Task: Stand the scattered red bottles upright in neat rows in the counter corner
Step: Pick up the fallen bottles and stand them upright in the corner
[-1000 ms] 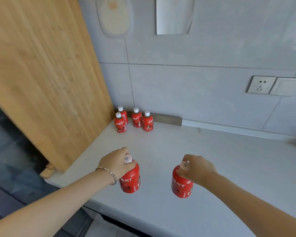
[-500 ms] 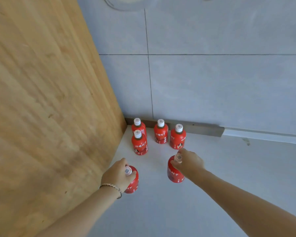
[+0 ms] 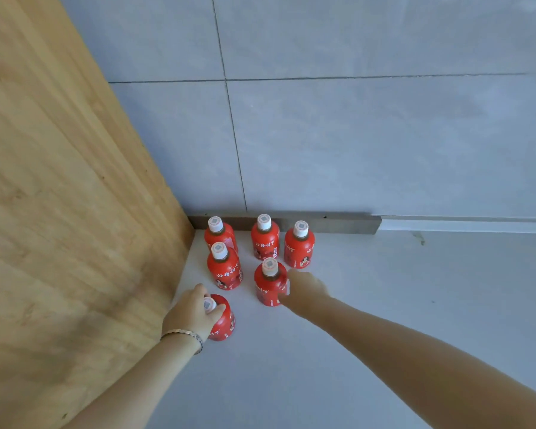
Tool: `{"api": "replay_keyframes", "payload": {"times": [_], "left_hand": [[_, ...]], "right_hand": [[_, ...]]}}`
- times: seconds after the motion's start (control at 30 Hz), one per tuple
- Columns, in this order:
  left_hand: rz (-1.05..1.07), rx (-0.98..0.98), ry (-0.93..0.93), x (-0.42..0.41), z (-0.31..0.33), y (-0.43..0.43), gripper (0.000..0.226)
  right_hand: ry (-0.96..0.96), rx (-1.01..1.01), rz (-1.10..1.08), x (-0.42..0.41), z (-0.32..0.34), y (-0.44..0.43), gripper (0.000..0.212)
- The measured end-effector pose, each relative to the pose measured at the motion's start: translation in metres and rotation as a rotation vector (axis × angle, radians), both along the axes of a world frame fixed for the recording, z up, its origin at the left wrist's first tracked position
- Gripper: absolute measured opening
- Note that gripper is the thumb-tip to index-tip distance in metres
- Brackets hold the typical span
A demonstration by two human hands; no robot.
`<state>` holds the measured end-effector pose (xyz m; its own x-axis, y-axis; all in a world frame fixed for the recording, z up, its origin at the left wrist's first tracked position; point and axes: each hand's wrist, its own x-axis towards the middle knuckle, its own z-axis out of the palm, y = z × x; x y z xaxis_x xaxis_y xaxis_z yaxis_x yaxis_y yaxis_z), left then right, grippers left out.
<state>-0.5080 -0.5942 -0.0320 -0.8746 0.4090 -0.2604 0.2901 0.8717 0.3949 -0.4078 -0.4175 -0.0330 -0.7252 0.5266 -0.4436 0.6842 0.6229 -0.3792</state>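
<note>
Left hand [image 3: 192, 314] fingers [image 3: 218, 309] clamp the cap of a red bottle [image 3: 223, 322] upright on the bench [image 3: 384, 305] by the wooden panel [image 3: 75, 212]; right hand [image 3: 305, 289] seemingly loosely grips the second-row bottle [image 3: 268, 284], behind the three back-row bottles [image 3: 299, 246].

Six red bottles with white caps on my counter, three in the back row [image 3: 264, 239], two in the middle row [image 3: 224, 269], one at lower left [image 3: 222, 318], my two hands, one bracelet [image 3: 184, 334]
</note>
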Motion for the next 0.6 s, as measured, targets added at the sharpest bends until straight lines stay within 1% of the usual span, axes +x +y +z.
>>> {"api": "replay_keyframes", "payload": {"times": [0.07, 0.1, 0.17, 0.2, 0.23, 0.27, 0.3, 0.33, 0.4, 0.43, 0.47, 0.53, 0.6], "left_hand": [[-0.021, -0.028, 0.006, 0.001, 0.003, 0.004, 0.021], [-0.048, -0.067, 0.038, 0.002, 0.008, 0.006, 0.021], [-0.165, -0.153, 0.192, 0.009, 0.019, 0.012, 0.021], [-0.241, -0.144, 0.266, 0.014, 0.025, 0.017, 0.020], [-0.323, -0.106, 0.293, 0.023, 0.034, 0.024, 0.017], [-0.405, -0.059, 0.262, 0.034, 0.041, 0.033, 0.013], [-0.487, -0.036, 0.195, 0.048, 0.047, 0.044, 0.007], [-0.571, -0.044, 0.114, 0.062, 0.052, 0.057, 0.007], [-0.710, -0.124, -0.003, 0.099, 0.056, 0.091, 0.025], [-0.774, -0.166, -0.034, 0.120, 0.055, 0.109, 0.029], [-0.848, -0.202, -0.051, 0.144, 0.053, 0.127, 0.028], [-0.995, -0.281, -0.046, 0.197, 0.050, 0.164, 0.015], [-1.124, -0.317, -0.030, 0.254, 0.046, 0.203, 0.019]], "right_hand": [[-0.082, 0.072, 0.067, 0.019, 0.002, 0.009, 0.032], [-0.109, 0.088, 0.082, 0.029, 0.003, 0.013, 0.033], [-0.156, 0.096, 0.089, 0.047, 0.005, 0.020, 0.034], [-0.175, 0.096, 0.086, 0.057, 0.008, 0.024, 0.034], [-0.183, 0.099, 0.082, 0.067, 0.012, 0.028, 0.034], [-0.180, 0.104, 0.074, 0.079, 0.016, 0.033, 0.034], [-0.168, 0.115, 0.061, 0.094, 0.022, 0.039, 0.034], [-0.156, 0.117, 0.040, 0.110, 0.028, 0.046, 0.035], [-0.148, 0.095, -0.025, 0.151, 0.038, 0.064, 0.035], [-0.158, 0.079, -0.067, 0.175, 0.042, 0.075, 0.035], [-0.176, 0.067, -0.113, 0.203, 0.047, 0.085, 0.035], [-0.220, 0.067, -0.204, 0.263, 0.055, 0.107, 0.036], [-0.266, 0.075, -0.309, 0.330, 0.059, 0.130, 0.036]]}}
